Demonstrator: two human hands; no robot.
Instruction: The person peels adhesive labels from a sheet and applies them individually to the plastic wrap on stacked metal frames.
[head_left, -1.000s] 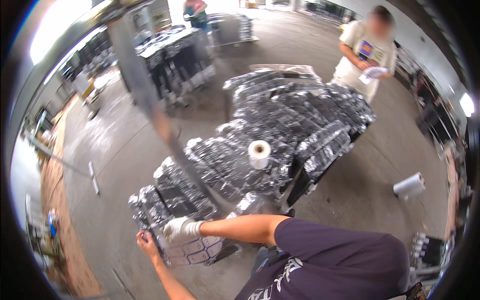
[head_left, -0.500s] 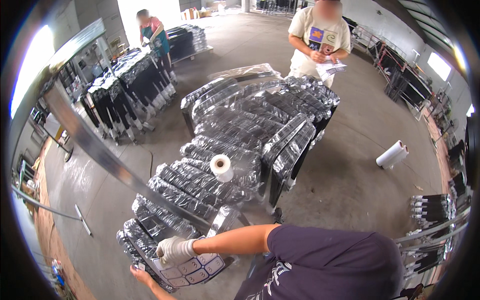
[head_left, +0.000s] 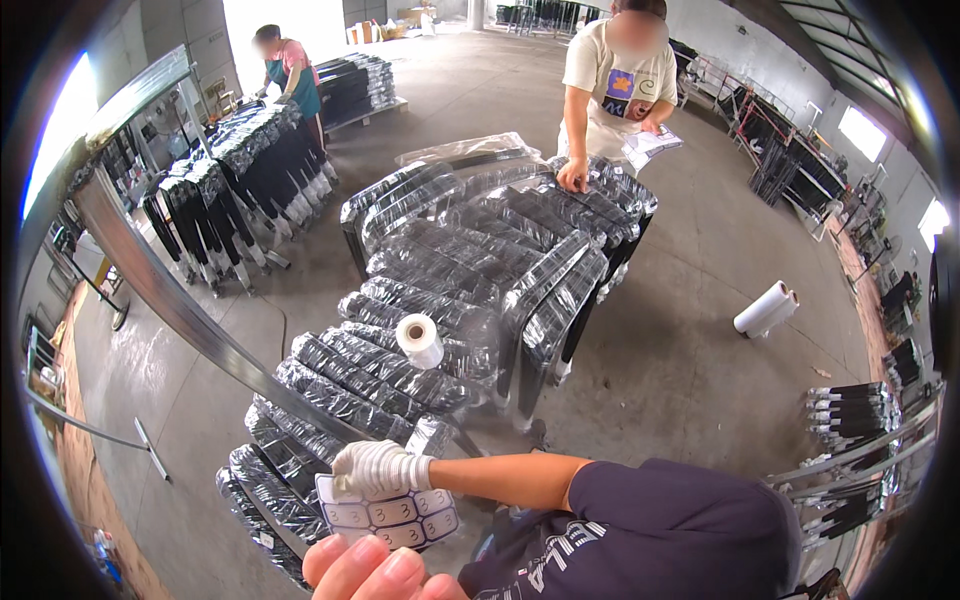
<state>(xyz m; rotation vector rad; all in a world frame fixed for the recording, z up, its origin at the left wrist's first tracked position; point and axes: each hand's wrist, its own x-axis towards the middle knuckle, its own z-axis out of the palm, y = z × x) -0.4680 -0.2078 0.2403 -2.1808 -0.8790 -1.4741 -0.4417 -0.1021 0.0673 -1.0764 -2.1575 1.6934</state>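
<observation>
My right hand [head_left: 378,468], in a white knit glove, is closed on the top edge of a sheet of labels [head_left: 385,512], white with dark-outlined rounded boxes. Close to the lower edge of the view is my bare left hand [head_left: 370,572], its fingers stretched out and apart with nothing visible in them. Its palm is mostly out of view. Just beyond the sheet lie long black parts wrapped in clear film [head_left: 285,490], packed side by side in a row. The fingertips overlap the sheet's lower edge in the picture; whether they touch it I cannot tell.
A roll of clear film [head_left: 419,340] stands on the wrapped stack [head_left: 430,250]. A metal bar [head_left: 190,310] crosses at the left. Another person [head_left: 620,80] holding papers touches the stack's far end; a second person [head_left: 292,75] works far left. More film rolls [head_left: 765,310] are on the floor, right.
My left hand has come away from the wrapped parts, back toward me. My right hand has shifted slightly right and up with the sheet. The person opposite has reached down onto the stack.
</observation>
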